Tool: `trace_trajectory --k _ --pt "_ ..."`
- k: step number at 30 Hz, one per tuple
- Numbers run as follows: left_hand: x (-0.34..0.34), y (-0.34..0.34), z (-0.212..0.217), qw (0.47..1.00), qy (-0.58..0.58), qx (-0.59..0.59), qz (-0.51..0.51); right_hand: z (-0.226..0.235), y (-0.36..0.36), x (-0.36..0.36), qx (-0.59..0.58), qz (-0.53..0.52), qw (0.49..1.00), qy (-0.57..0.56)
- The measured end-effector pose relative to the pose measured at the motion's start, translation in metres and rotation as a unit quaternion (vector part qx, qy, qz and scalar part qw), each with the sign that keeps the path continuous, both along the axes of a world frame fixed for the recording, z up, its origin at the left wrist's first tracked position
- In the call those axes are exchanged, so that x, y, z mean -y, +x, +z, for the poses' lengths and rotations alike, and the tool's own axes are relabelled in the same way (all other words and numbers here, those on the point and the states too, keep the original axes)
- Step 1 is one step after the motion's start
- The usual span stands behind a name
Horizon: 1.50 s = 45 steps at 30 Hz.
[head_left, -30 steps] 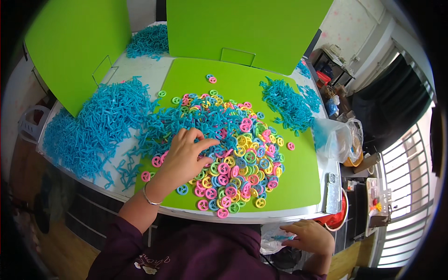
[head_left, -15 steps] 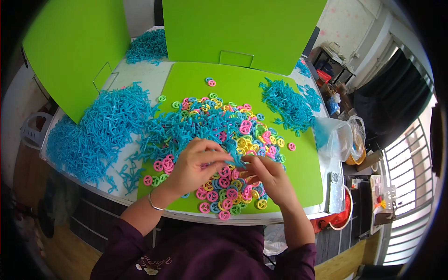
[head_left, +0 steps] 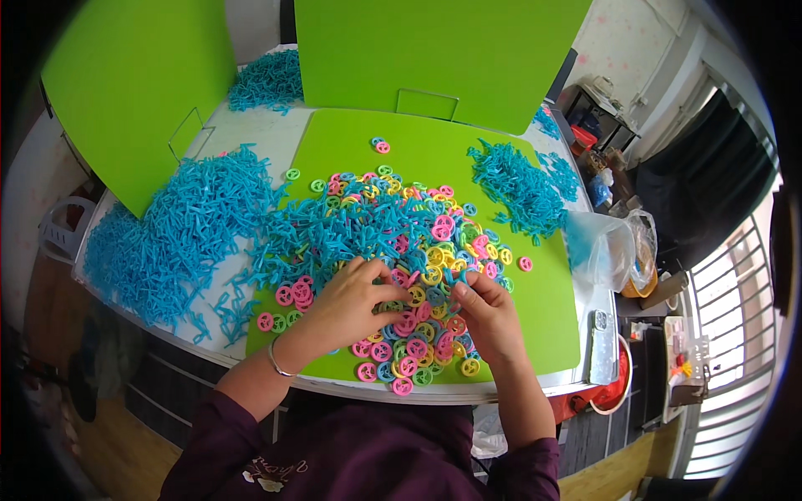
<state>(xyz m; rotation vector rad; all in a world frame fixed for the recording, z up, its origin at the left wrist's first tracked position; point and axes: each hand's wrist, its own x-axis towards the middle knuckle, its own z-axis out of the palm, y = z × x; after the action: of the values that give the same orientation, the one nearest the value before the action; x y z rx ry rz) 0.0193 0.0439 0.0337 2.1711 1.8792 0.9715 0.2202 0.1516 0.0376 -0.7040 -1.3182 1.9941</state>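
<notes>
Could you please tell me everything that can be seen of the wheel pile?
The wheel pile is a loose heap of small, round, spoked, plastic-looking wheels in pink, yellow, green and blue. They lie at mixed angles on the green mat, with strays around. Blue pieces cover much of its far left part. The left hand and right hand are over its near part; exact contact is unclear.
</notes>
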Motion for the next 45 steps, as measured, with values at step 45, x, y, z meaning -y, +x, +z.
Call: trace_trajectory --k 45 --pt "-0.002 0.017 -0.006 0.916 -0.038 0.400 0.010 -0.012 -0.014 0.032 0.077 -0.070 0.967 0.231"
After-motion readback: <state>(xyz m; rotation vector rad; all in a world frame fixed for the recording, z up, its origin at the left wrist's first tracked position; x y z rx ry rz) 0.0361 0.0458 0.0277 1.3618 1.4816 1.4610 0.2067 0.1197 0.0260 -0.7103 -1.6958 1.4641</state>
